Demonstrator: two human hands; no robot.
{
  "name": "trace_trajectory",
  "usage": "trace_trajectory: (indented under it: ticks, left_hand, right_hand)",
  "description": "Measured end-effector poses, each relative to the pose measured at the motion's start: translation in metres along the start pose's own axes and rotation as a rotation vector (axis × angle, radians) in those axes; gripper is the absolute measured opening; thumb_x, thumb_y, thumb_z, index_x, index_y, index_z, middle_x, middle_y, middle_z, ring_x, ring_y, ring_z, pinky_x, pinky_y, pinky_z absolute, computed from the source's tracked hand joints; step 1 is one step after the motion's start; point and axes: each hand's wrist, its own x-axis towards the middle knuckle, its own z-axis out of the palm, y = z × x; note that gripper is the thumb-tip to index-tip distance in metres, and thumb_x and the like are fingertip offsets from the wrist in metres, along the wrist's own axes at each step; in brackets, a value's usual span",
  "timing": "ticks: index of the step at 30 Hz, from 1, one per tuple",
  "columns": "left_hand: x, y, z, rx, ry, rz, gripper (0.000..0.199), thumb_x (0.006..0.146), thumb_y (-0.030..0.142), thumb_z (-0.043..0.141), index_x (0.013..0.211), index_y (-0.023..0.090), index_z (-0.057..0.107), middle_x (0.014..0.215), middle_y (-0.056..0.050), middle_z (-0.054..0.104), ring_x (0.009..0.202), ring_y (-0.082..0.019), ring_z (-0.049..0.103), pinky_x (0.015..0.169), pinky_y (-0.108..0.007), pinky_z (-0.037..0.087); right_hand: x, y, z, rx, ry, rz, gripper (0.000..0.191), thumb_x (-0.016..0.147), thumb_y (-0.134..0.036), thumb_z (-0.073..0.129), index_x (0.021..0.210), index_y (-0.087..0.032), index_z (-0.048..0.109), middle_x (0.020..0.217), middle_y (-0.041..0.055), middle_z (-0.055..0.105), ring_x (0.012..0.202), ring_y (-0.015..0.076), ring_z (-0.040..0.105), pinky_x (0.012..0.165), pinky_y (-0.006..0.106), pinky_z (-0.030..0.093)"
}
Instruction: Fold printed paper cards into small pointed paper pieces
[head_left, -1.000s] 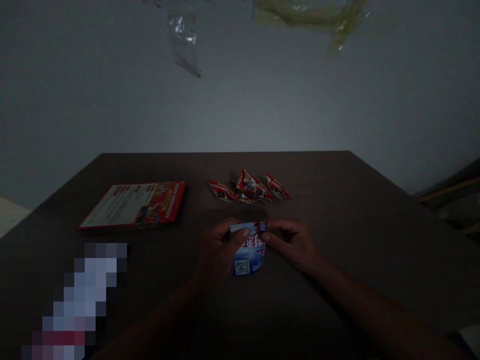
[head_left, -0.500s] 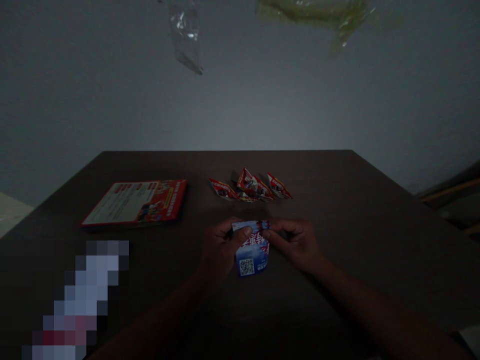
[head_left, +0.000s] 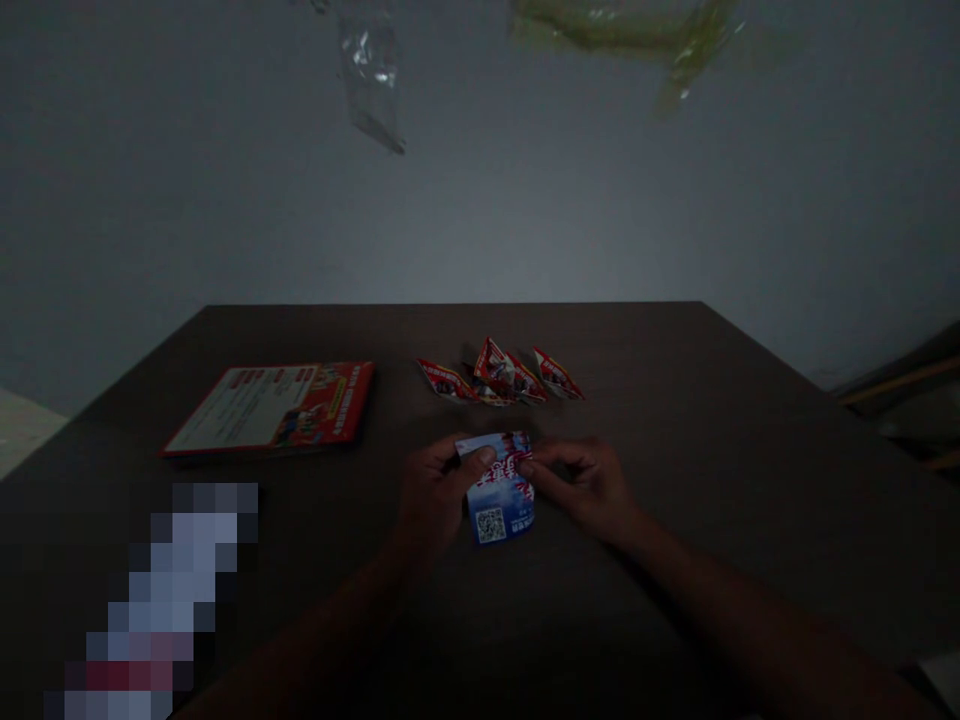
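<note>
A small blue-and-white printed paper [head_left: 510, 512] with red lettering and a QR code is held up between my two hands over the table. Its left edge is pinched by my left hand [head_left: 439, 492], the thumb lying across the printed face. On the upper right edge, the thumb and fingers of my right hand [head_left: 589, 490] grip it too. The sheet bends slightly, and its back is hidden. Just beyond my hands lie several folded red paper pieces [head_left: 496, 370] with printed pictures, standing in pointed creased shapes close together.
At the left of the dark wooden table [head_left: 712, 400] lies a flat red-and-white printed stack or booklet [head_left: 270, 410]. Nearer, at the lower left, is a pixelated pale object [head_left: 172, 590]. Behind the table rises a wall [head_left: 465, 220] with clear tape [head_left: 371, 75] and yellowish tape [head_left: 622, 25].
The paper has risen a little and its top part, folded over before, now shows flatter. Both hands have shifted slightly left, still gripping it.
</note>
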Motion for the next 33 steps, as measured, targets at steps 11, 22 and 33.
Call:
trace_trajectory:
  ticks: [11,22,33]
  left_hand:
    - [0.007,-0.0094,-0.0025,-0.126,0.05,-0.003,0.024,0.067,0.031,0.073,0.084,0.014,0.069,0.068,-0.001,0.069,0.057,-0.013,0.061,0.054,-0.023,0.049]
    - [0.0075,-0.0076,-0.0024,-0.153,0.113,-0.027,0.028,0.066,0.032,0.074,0.085,0.013,0.068,0.068,-0.002,0.07,0.057,-0.015,0.063,0.055,-0.025,0.05]
    - [0.008,-0.0073,-0.0028,-0.166,0.116,-0.034,0.03,0.065,0.033,0.074,0.085,0.012,0.068,0.069,-0.003,0.07,0.056,-0.016,0.063,0.055,-0.026,0.05]
  right_hand:
    - [0.0011,-0.0017,0.0011,0.025,-0.077,0.081,0.021,0.08,-0.034,0.061,0.074,-0.016,0.07,0.07,0.0032,0.07,0.061,0.0135,0.061,0.057,0.024,0.048]
    - [0.0012,-0.0041,-0.0003,0.038,-0.115,0.113,0.021,0.08,-0.034,0.062,0.073,-0.016,0.069,0.066,0.0019,0.069,0.059,0.0117,0.06,0.057,0.022,0.047]
    - [0.0012,0.0005,-0.0026,0.039,-0.126,0.147,0.022,0.079,-0.035,0.063,0.076,-0.015,0.07,0.071,0.0037,0.071,0.062,0.013,0.062,0.059,0.024,0.049]
